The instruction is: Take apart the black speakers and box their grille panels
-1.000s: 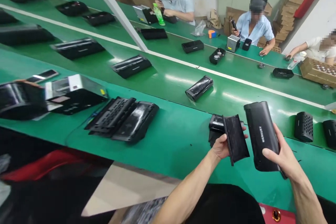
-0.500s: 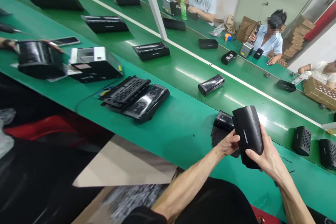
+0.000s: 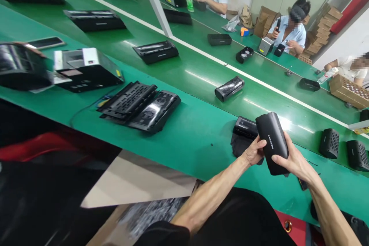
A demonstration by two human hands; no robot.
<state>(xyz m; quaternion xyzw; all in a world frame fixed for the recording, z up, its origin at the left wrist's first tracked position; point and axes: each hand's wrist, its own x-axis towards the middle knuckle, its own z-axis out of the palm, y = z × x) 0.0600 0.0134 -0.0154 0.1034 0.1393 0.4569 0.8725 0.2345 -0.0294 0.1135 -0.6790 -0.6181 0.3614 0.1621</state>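
Between my two hands I hold a black speaker (image 3: 272, 144), its smooth side with white "MERKURY" lettering facing up toward me. My left hand (image 3: 255, 152) is closed on its left side, with the thumb on the casing. My right hand (image 3: 294, 161) grips the right side, thumb across the lower part. The fingers underneath are hidden. Just behind my left hand, another speaker with a glossy face (image 3: 245, 126) lies on a dark cloth (image 3: 240, 146) on the green bench.
Left on the bench are a speaker body with a slotted panel (image 3: 150, 113), a grey-and-black box-shaped device (image 3: 86, 69) and a phone (image 3: 46, 42). Several speakers, such as one glossy unit (image 3: 230, 88), sit along the green belt (image 3: 198, 73). Co-workers (image 3: 291, 30) sit across.
The speaker has turned slightly in my hands, so its lettered side shows more squarely. My view has shifted a little. One co-worker across has raised a hand from the table.
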